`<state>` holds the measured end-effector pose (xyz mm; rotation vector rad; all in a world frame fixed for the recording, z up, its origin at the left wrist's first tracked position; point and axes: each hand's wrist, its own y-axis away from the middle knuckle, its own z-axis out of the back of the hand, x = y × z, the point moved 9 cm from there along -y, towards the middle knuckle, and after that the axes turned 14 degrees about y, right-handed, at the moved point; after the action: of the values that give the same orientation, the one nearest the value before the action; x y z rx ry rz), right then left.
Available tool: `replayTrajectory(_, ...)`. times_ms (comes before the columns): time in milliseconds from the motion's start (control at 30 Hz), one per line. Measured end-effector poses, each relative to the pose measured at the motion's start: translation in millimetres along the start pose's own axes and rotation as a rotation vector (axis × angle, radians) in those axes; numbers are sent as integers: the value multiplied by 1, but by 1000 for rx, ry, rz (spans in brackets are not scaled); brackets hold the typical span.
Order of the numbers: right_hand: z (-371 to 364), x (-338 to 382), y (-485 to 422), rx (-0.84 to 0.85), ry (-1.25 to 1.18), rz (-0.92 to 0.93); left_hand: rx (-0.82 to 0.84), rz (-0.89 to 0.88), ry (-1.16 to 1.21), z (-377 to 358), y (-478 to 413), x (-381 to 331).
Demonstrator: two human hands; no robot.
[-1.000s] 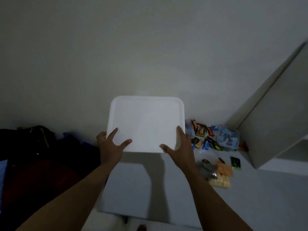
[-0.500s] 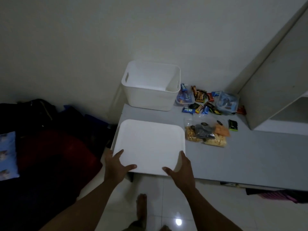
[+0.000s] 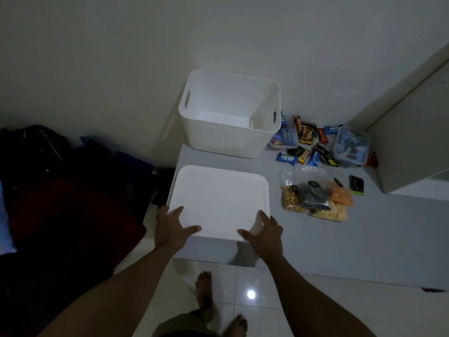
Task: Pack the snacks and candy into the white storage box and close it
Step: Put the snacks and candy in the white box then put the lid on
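Lid (image 3: pixel 218 200): white, smooth plastic, square with rounded corners, held flat over the near left corner of the grey table (image 3: pixel 340 239). Left hand (image 3: pixel 170 229) grasps its near left corner, thumb on top; right hand (image 3: pixel 264 233) grasps the near right corner likewise. Box (image 3: pixel 226 139): white plastic, open, slot handles, behind the lid, against the wall. Clear bags of snacks (image 3: pixel 315 198) to the right. Candy bars (image 3: pixel 308 142) beyond; one blue wrapper (image 3: pixel 287 158), writing too blurred to read. Clear plastic tub (image 3: pixel 351 147) beside them.

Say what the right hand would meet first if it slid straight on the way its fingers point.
The right hand grips the white lid at its near right corner, fingers pointing away. Beyond the lid, it would probably reach the white storage box first; depth is unclear.
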<state>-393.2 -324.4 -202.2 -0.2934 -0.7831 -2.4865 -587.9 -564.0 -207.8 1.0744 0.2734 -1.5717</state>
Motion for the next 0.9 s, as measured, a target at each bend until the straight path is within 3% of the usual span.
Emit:
replayTrajectory(233, -8, 9, -10, -4, 260, 25, -14, -111, -430, -11, -4, -15)
replayTrajectory(333, -8, 11, -10, -19, 267, 49, 59, -222, -511, -25, -5, -26)
replayTrajectory(433, -7, 9, -13, 8, 266, 62, 120, -211, -564, -29, -6, -29)
replayTrajectory(667, 20, -1, -17, -12, 118, 84, 188, -85, -547, -46, -9, -59)
replayTrajectory(900, 127, -58, -33, -307, -74, 16, 287, -256, -345, -121, -9, -169)
